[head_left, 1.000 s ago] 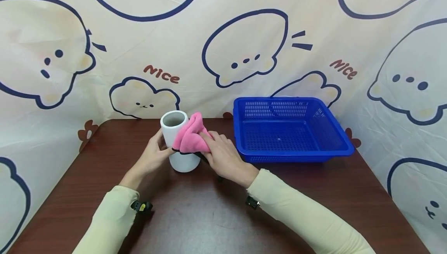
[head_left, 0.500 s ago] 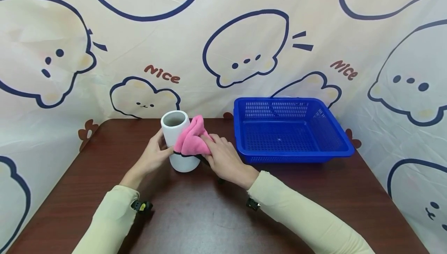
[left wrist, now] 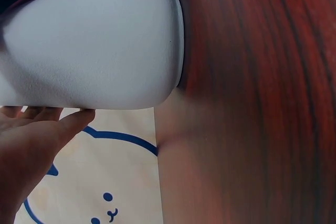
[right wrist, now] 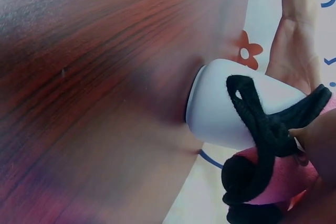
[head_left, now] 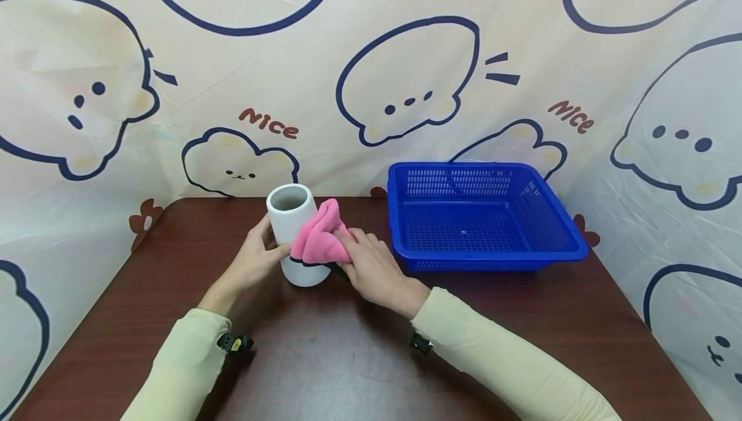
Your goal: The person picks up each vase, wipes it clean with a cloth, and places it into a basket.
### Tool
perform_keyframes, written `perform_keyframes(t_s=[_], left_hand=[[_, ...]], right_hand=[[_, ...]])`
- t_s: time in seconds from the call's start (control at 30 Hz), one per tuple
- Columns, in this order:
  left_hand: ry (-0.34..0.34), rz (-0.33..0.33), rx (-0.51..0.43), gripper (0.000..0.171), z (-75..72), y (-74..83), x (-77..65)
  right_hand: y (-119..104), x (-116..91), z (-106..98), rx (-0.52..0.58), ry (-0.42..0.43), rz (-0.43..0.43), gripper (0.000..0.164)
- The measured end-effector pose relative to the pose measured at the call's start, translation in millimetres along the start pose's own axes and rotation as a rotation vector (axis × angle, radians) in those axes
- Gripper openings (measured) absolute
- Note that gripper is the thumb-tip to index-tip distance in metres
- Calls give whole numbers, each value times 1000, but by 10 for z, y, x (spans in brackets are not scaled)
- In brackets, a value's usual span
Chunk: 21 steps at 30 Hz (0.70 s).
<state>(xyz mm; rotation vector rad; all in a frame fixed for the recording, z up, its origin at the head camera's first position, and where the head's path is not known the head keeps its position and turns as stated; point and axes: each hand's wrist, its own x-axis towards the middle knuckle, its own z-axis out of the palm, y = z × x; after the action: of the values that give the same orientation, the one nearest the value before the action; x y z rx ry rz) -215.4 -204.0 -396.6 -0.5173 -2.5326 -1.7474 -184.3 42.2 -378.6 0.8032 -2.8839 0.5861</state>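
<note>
A white cylindrical vase [head_left: 285,224] with an open top stands upright on the brown table, its smooth side filling much of the left wrist view. My left hand [head_left: 255,259] holds it from the left, thumb toward the front and fingers reaching behind. In my right hand [head_left: 375,270] is a bunched pink cloth [head_left: 320,241] with a black edge, laid against the vase's right front. The right wrist view shows the cloth's black trim and loop [right wrist: 247,100] hanging across the vase. Part of the right fingers is hidden in the cloth's folds.
To the right of the vase sits a blue perforated plastic basket [head_left: 464,255] with nothing in it. A patterned sheet [head_left: 324,157] hangs behind and on both sides of the table [head_left: 359,369].
My right hand and the pink cloth have slid a little down the vase's side, showing more of its upper part. The left hand and vase have stayed in place.
</note>
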Motion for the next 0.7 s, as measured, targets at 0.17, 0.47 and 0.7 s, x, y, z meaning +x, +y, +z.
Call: perform_keyframes(t_s=[0.17, 0.47, 0.7], left_hand=[[-2, -1, -3, 73, 2, -2, -5], [2, -6, -7, 73, 6, -4, -7], [6, 3, 2, 72, -2, -17, 2]], right_hand=[[2, -9, 6, 2, -26, 14, 55], [28, -35, 53, 3, -51, 13, 55], [59, -46, 85, -23, -60, 0, 54]])
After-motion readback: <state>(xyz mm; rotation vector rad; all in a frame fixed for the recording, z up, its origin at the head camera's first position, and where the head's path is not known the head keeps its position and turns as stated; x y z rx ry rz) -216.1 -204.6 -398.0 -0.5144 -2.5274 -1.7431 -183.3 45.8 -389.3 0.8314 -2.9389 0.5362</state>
